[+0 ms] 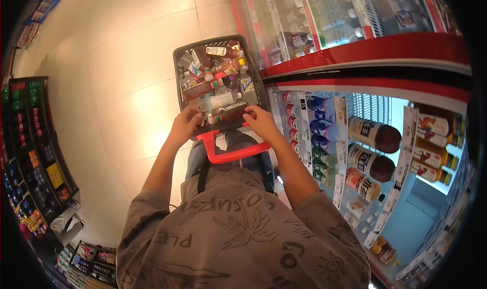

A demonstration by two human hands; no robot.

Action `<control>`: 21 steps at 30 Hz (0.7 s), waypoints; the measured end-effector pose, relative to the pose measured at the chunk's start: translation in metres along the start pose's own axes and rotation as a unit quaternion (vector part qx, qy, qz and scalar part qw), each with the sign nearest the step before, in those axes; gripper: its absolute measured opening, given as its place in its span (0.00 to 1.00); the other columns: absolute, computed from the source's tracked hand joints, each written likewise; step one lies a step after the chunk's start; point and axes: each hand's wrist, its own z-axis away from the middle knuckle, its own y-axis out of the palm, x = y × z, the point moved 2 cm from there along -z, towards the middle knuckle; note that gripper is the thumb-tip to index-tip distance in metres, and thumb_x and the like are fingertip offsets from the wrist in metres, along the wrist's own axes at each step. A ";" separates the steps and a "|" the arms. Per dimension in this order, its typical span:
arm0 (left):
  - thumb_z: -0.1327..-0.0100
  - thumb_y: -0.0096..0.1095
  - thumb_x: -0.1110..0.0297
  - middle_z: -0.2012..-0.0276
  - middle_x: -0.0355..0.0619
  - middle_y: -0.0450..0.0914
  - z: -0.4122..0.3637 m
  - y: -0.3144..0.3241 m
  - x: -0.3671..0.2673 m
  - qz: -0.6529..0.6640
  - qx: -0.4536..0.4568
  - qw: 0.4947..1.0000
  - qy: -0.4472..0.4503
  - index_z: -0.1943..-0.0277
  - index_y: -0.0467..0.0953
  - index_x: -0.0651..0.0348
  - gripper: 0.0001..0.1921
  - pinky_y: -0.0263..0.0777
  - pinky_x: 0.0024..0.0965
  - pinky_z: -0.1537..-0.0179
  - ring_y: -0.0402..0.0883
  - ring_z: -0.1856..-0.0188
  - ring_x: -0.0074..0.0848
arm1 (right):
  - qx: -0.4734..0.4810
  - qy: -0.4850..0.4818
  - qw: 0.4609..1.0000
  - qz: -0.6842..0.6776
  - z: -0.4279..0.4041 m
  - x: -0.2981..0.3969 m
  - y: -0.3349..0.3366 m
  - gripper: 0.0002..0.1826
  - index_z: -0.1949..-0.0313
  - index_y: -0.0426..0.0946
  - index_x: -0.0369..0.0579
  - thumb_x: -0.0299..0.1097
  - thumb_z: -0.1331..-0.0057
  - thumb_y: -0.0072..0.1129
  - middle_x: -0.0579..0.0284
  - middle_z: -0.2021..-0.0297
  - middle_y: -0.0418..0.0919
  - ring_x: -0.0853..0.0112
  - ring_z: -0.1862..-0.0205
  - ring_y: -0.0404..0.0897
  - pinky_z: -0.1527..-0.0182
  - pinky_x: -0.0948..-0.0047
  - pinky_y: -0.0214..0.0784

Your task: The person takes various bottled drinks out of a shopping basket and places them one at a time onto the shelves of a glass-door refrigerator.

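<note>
A black plastic shopping basket (pixel 177 66) in front of me holds many drink bottles lying at mixed angles. My left hand (pixel 185 121) is over the basket's near left corner, thumb and fingers apart, close to the base of a clear bottle with a pale label (pixel 218 101). On the near right side, my right hand (pixel 262 122) has its fingertips at the end of a dark drink bottle (pixel 233 112); whether they grip it cannot be told. The basket's red handle (pixel 239 157) is folded toward my body and lies below both hands.
To the right, a red-framed drinks cooler stands open, its shelves stocked with bottles (pixel 323 125). A glass cooler door (pixel 312 19) is beyond the basket. Pale floor tiles (pixel 125 72) spread leftward to a black rack of packaged goods (pixel 36 148).
</note>
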 end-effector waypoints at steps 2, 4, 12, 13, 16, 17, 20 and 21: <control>0.30 0.54 0.62 0.59 0.44 0.81 -0.003 -0.003 0.019 0.027 -0.049 0.998 -0.042 0.49 0.72 0.61 0.14 0.75 0.30 0.58 0.81 0.58 0.26 | 0.036 0.030 0.999 -0.020 -0.024 -0.012 0.014 0.17 0.52 0.78 0.44 0.38 0.37 0.62 0.53 0.75 0.80 0.63 0.69 0.82 0.64 0.66 0.73; 0.31 0.56 0.62 0.61 0.45 0.81 -0.010 0.008 0.039 0.036 -0.066 0.995 -0.069 0.48 0.72 0.62 0.15 0.75 0.29 0.58 0.81 0.59 0.25 | 0.059 0.019 0.998 -0.018 -0.042 -0.045 0.034 0.17 0.52 0.78 0.44 0.38 0.38 0.62 0.54 0.74 0.80 0.62 0.69 0.82 0.64 0.65 0.73; 0.41 0.64 0.63 0.57 0.54 0.79 -0.111 0.068 0.098 -0.293 -0.144 0.945 0.001 0.50 0.73 0.62 0.19 0.75 0.41 0.53 0.81 0.54 0.43 | 0.141 0.005 0.990 -0.001 -0.090 -0.105 0.054 0.16 0.53 0.78 0.46 0.39 0.38 0.61 0.54 0.72 0.82 0.59 0.66 0.82 0.61 0.61 0.73; 0.43 0.64 0.64 0.55 0.54 0.78 -0.127 0.075 0.110 -0.363 -0.169 0.916 0.037 0.50 0.73 0.62 0.20 0.75 0.41 0.52 0.80 0.52 0.43 | 0.145 0.013 0.989 0.001 -0.090 -0.112 0.053 0.16 0.53 0.78 0.46 0.39 0.38 0.61 0.54 0.72 0.82 0.59 0.66 0.82 0.61 0.61 0.73; 0.45 0.65 0.66 0.54 0.52 0.77 -0.170 0.084 0.123 -0.482 -0.134 0.865 -0.016 0.49 0.72 0.61 0.21 0.73 0.41 0.50 0.77 0.49 0.42 | 0.158 0.048 0.986 0.004 -0.091 -0.122 0.049 0.16 0.53 0.78 0.46 0.39 0.38 0.61 0.54 0.72 0.81 0.58 0.66 0.82 0.61 0.61 0.72; 0.45 0.65 0.66 0.54 0.52 0.77 -0.183 0.089 0.126 -0.479 -0.131 0.868 -0.019 0.49 0.72 0.61 0.21 0.73 0.41 0.50 0.77 0.49 0.42 | 0.160 0.051 0.986 -0.007 -0.090 -0.125 0.049 0.16 0.54 0.78 0.46 0.39 0.38 0.61 0.54 0.72 0.81 0.58 0.67 0.82 0.62 0.61 0.72; 0.47 0.68 0.63 0.51 0.50 0.76 -0.208 0.110 0.126 -0.421 -0.086 0.902 -0.028 0.49 0.72 0.60 0.23 0.69 0.43 0.46 0.74 0.44 0.41 | 0.178 0.076 0.981 -0.014 -0.087 -0.125 0.044 0.16 0.54 0.78 0.46 0.39 0.38 0.62 0.54 0.72 0.81 0.58 0.67 0.82 0.62 0.62 0.72; 0.47 0.69 0.60 0.48 0.50 0.75 -0.208 0.114 0.114 -0.424 -0.069 0.902 -0.025 0.46 0.71 0.60 0.27 0.65 0.44 0.41 0.72 0.42 0.41 | 0.187 0.095 0.978 -0.013 -0.087 -0.126 0.044 0.16 0.54 0.78 0.46 0.38 0.38 0.62 0.54 0.72 0.81 0.58 0.68 0.82 0.62 0.62 0.72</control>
